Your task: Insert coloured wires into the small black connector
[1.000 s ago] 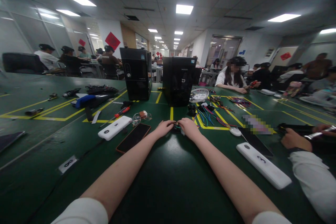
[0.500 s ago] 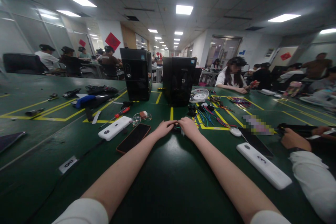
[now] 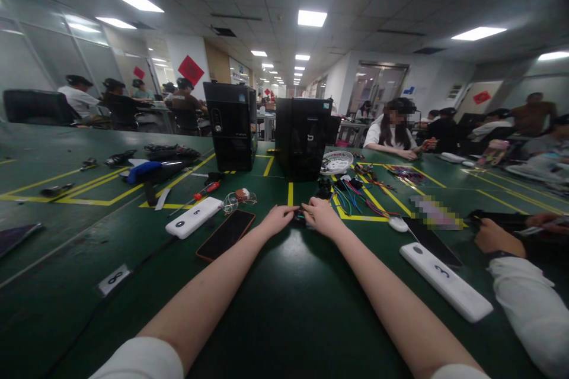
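Note:
My left hand and my right hand meet over the table, fingertips closed around a small dark part. A thin greenish strip shows on that part, but the fingers cover most of it and its kind is unclear. A smartphone with a brown edge lies face up beside my left forearm. To the right of my right hand, a bundle of coloured wires with dark connectors spreads over the table.
Two black computer towers stand ahead on the green table. White power banks, a red screwdriver, eyeglasses and a white basket lie around. A co-worker's hand is at right; another person sits across.
My right hand's fingers have shifted slightly over the small dark part, and a bit more of it shows. My left hand stays nearly in place.

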### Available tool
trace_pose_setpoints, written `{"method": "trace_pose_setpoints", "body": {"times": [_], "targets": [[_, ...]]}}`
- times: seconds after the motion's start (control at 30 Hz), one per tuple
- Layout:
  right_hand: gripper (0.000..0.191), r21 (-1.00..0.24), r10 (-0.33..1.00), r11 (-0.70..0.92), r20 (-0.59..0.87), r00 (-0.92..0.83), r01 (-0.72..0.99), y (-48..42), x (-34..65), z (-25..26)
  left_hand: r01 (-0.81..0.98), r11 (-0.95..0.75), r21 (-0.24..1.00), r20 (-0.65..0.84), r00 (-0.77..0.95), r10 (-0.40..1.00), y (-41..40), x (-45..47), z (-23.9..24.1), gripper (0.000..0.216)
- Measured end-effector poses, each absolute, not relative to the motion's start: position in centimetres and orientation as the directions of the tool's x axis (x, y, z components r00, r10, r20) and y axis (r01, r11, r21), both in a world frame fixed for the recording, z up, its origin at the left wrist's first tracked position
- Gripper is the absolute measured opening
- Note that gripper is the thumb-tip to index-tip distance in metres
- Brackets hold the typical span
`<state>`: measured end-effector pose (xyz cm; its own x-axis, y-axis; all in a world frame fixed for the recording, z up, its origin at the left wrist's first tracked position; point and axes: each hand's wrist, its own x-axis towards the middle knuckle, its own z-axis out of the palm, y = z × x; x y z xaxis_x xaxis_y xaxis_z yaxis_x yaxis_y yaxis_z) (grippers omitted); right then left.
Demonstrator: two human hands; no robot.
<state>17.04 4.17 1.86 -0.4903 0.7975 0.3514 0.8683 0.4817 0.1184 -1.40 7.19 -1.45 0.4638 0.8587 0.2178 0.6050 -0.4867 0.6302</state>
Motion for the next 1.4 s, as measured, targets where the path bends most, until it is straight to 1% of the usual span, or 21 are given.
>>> {"method": "trace_pose_setpoints", "body": {"times": [0.2,0.33,0.5,0.77,0.93,1.23,1.4], "targets": [[0.029,0.047,0.822,0.476,0.332,-0.463,0.878,4.38,16.9,1.48,0.584,-0.494,0.644,0.24,0.459,0.855,7.23,-1.4,-1.56,0.038],[0.027,0.029,0.824,0.482,0.324,-0.465,0.876,4.54,16.66,1.56,0.565,-0.51,0.649,0.264,0.462,0.847,7.19,-1.43,-1.63,0.037],[0.024,0.025,0.839,0.485,0.267,-0.474,0.874,4.61,16.41,1.91,0.557,-0.502,0.662,0.267,0.45,0.852,7.13,-1.49,-1.7,0.037],[0.024,0.064,0.837,0.484,0.256,-0.483,0.873,4.52,16.74,2.15,0.551,-0.522,0.651,0.283,0.462,0.841,7.12,-1.52,-1.74,0.037],[0.024,0.042,0.837,0.495,0.244,-0.49,0.868,4.39,17.08,2.28,0.543,-0.511,0.667,0.272,0.461,0.845,7.1,-1.41,-1.66,0.037],[0.026,0.017,0.826,0.507,0.276,-0.492,0.861,4.42,17.15,2.22,0.546,-0.502,0.671,0.261,0.46,0.849,6.88,-1.55,-1.37,0.037],[0.025,0.045,0.811,0.521,0.286,-0.511,0.852,4.41,17.25,2.22,0.541,-0.513,0.667,0.272,0.464,0.843,6.97,-1.56,-1.51,0.037]]}}
